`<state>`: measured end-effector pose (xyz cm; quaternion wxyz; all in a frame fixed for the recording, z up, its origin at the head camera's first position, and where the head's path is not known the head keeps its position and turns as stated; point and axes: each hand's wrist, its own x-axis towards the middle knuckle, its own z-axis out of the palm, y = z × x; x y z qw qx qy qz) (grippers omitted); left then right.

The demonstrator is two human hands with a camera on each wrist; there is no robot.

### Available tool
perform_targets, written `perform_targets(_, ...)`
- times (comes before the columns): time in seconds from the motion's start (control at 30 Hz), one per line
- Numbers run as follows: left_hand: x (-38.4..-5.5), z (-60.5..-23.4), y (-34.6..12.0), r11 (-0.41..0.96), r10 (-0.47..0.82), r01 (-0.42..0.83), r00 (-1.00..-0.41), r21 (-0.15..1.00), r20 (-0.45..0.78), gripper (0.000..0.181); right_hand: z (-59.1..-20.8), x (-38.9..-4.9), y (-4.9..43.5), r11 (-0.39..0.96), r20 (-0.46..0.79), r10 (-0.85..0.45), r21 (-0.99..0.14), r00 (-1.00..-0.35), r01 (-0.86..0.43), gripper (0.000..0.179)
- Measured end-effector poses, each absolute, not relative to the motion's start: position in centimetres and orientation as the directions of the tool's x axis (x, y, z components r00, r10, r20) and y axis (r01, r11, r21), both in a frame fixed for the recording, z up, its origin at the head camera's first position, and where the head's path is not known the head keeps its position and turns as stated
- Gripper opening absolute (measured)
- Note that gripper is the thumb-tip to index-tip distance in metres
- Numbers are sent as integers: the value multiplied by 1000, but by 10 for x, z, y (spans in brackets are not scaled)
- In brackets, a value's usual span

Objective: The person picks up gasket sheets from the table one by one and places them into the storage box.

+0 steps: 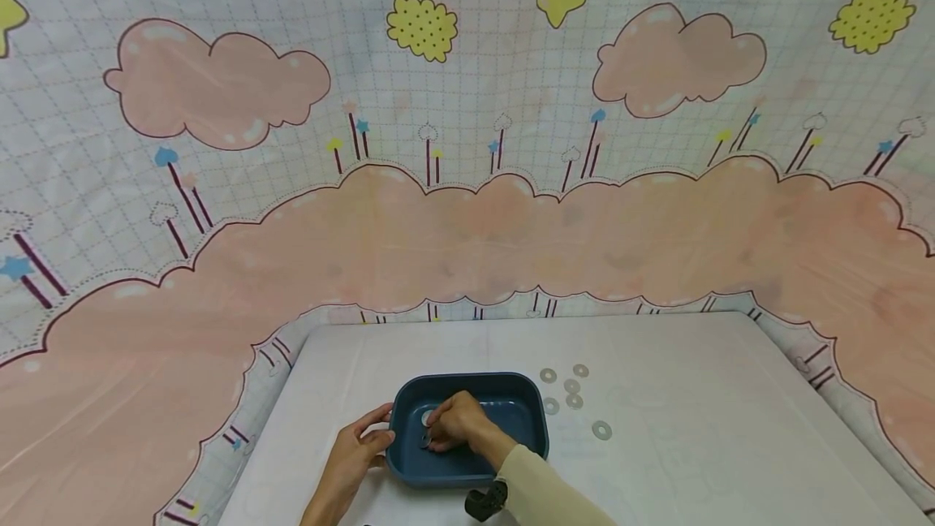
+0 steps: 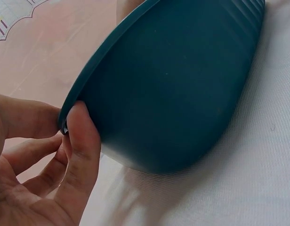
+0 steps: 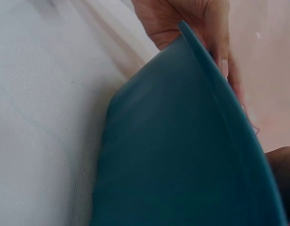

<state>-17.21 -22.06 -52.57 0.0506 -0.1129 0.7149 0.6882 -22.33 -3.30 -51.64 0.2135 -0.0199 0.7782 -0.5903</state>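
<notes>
The left hand point(image 1: 349, 454) held the tray point(image 1: 438, 474) by its left end, its fingertips pinching the lip from both sides. The right hand point(image 1: 456, 422) was inside the tray, left of centre, with fingers bent down and drawn narrow. Two flat rings point(image 1: 425, 419) were at its fingertips, one just above the other as I saw them; whether either was gripped, I could not tell.

The tray stood on the table between the arms. It was dark blue-green, smooth and apparently plastic: a rounded oblong with a thin lip and steep walls, ribbed in part on the outside. Its inner floor showed to the right of the right hand and along the far side. The right forearm, in a cream sleeve point(image 1: 555, 493) with a black device point(image 1: 486, 502) at the wrist, crossed the near right corner of the lip.

Six more rings point(image 1: 566, 385), pale grey and round-holed, were on the table beyond the tray's right end: five grouped near the far corner, one apart and nearer. The table wore a white cloth point(image 1: 701, 428) of fine weave. From the rings it ran broadly to the right edge; the left margin was narrower. A cloud-printed backdrop point(image 1: 467, 242) rose behind.
</notes>
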Motion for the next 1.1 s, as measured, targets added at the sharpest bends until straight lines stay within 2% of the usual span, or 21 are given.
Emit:
perform_targets(0.5,-171,-527,-218,43,-119,-233,-967,971,-227,51,-511,-219,-17,294,-272,-333,-940,-903,175,21)
perform_targets(1.1,-171,-526,-218,47,-125,-223,-968,974,-216,51,-484,-221,32,64,-149,-404,-989,-903,135,28)
